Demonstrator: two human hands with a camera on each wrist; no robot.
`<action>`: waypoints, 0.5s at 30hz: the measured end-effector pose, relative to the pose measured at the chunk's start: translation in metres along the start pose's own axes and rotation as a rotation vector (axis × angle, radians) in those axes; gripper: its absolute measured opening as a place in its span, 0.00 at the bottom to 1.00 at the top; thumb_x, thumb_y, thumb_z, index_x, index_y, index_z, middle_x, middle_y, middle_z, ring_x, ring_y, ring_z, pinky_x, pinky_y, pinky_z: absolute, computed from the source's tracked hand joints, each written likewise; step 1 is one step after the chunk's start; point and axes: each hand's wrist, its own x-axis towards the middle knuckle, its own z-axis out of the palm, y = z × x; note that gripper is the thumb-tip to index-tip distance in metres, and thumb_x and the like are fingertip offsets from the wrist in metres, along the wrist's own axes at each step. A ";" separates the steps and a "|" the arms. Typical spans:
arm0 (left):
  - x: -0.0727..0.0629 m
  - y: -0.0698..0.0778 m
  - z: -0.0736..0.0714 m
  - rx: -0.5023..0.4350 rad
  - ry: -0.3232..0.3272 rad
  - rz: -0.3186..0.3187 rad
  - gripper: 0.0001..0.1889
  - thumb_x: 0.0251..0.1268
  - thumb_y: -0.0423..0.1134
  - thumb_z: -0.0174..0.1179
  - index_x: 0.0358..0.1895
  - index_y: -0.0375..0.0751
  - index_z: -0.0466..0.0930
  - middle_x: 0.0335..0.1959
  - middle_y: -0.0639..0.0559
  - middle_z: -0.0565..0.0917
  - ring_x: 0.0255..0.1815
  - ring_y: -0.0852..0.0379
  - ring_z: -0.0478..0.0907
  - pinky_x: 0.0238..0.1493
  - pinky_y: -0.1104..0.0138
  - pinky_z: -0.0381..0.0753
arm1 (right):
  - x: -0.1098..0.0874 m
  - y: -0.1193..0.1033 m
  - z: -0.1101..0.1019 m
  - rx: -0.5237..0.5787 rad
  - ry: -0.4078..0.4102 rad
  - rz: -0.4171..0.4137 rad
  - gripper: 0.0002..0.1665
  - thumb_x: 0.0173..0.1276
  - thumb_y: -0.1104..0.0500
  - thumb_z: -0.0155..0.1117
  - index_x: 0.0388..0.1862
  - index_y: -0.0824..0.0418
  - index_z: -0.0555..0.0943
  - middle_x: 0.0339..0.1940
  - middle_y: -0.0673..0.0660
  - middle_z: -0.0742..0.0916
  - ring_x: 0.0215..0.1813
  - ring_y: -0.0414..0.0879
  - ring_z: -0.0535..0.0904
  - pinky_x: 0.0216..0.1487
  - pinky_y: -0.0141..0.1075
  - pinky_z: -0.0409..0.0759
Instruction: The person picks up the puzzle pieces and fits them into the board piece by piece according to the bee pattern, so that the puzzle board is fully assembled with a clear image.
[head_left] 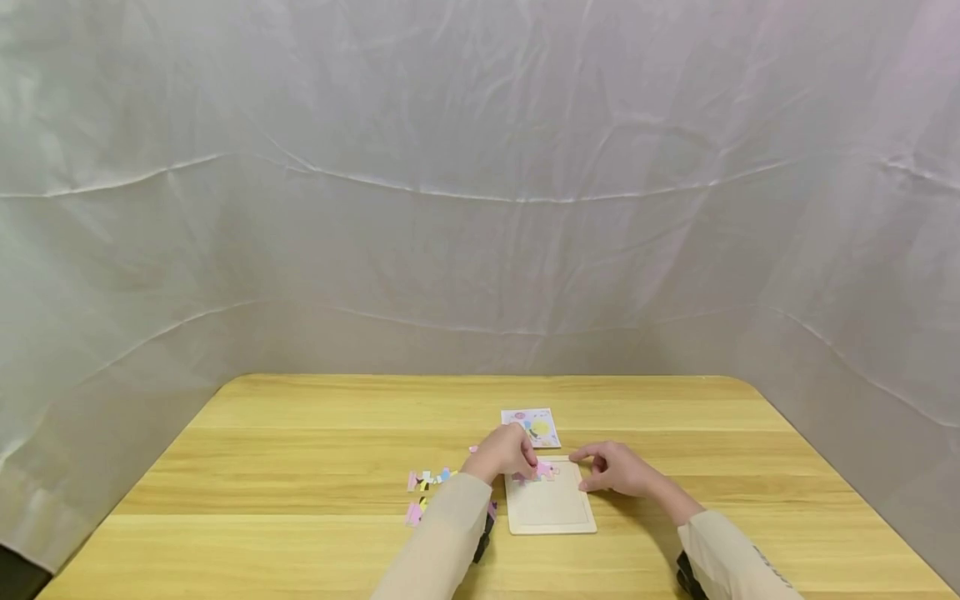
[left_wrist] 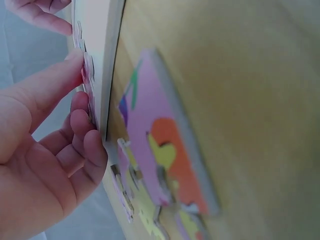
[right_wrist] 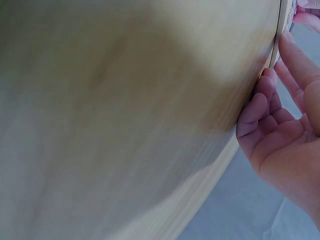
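Observation:
A pale wooden puzzle board [head_left: 552,510] with a raised rim lies on the table, pink puzzle pieces [head_left: 546,470] along its upper part. At its upper left, my left hand [head_left: 507,452] pinches a puzzle piece [left_wrist: 88,75] against the other pieces. The thumb shows in the left wrist view, but the piece is partly hidden by the fingers. My right hand [head_left: 617,468] rests at the board's upper right corner. Its index finger reaches the top edge and its thumb touches the right rim, while the other fingers lie bent beside the board in the right wrist view.
Loose puzzle pieces [head_left: 414,513] in pink, yellow and blue lie left of the board, partly behind the left sleeve. A square picture card [head_left: 531,427] sits just beyond the board. A grey fabric curtain [head_left: 480,250] stands behind the wooden table [head_left: 300,467].

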 end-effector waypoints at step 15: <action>0.004 -0.003 0.000 0.038 -0.017 0.029 0.07 0.41 0.30 0.70 0.17 0.42 0.80 0.14 0.60 0.75 0.14 0.64 0.69 0.21 0.72 0.69 | -0.001 -0.002 -0.001 0.001 0.005 0.006 0.22 0.54 0.63 0.67 0.47 0.72 0.76 0.16 0.50 0.72 0.18 0.36 0.62 0.20 0.27 0.62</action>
